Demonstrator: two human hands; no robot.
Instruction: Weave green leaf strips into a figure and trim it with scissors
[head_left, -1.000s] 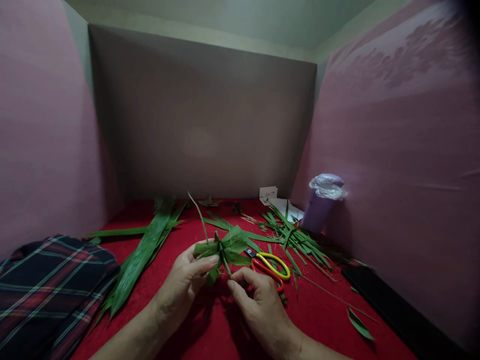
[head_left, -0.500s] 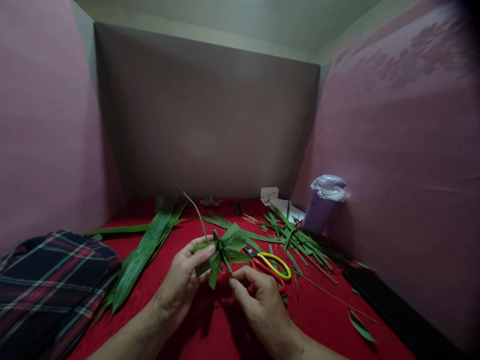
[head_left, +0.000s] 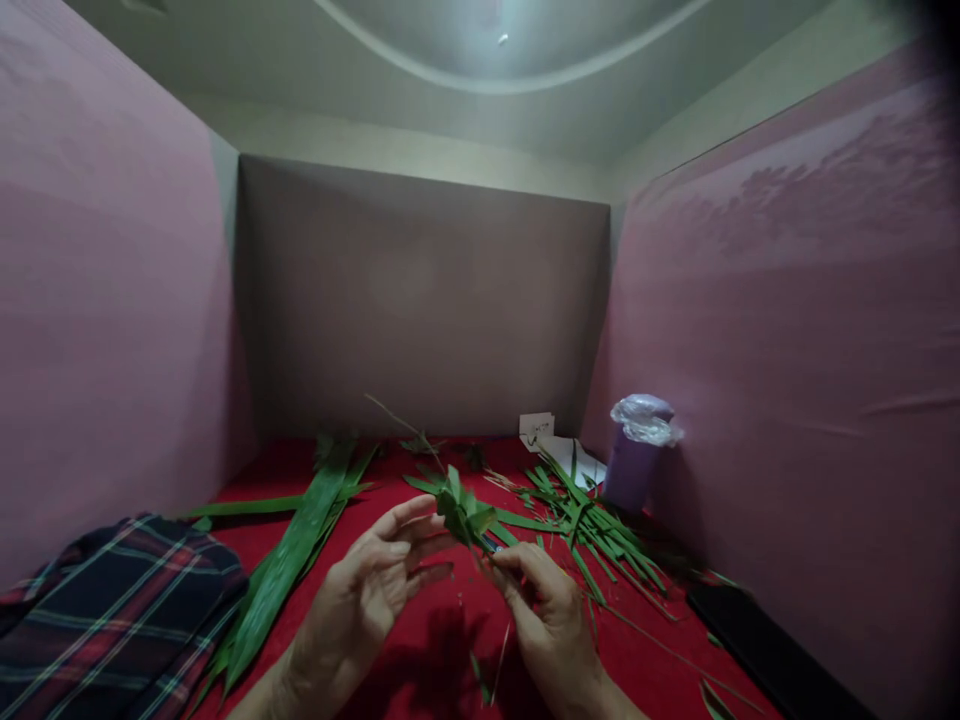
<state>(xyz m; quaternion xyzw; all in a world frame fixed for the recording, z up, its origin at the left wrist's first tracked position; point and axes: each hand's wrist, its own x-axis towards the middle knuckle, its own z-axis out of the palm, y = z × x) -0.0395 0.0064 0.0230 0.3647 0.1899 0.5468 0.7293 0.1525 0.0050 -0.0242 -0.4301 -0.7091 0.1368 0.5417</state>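
Note:
A folded green leaf piece [head_left: 463,508] with several flaps and a long thin stalk is held up over the red cloth. My right hand [head_left: 551,625] pinches its lower end between thumb and fingers. My left hand [head_left: 364,590] is open beside it, fingers spread; whether a fingertip touches the leaf piece I cannot tell. Scissors [head_left: 493,543] lie behind my right hand, with little but the dark blade part showing. Below the hands are a small green scrap [head_left: 480,678] and a thin strand.
Long broad leaves [head_left: 289,560] lie at left, near a plaid cloth [head_left: 142,620]. Cut leaf strips [head_left: 600,530] are heaped at right. Behind them stand a purple bin [head_left: 631,470] lined with plastic and a white card [head_left: 536,430]. A black flat object [head_left: 765,640] lies along the right edge.
My left hand has let go of the leaf piece and opened. My right hand now holds it, tilted and turned, slightly to the right. The view has tipped upward.

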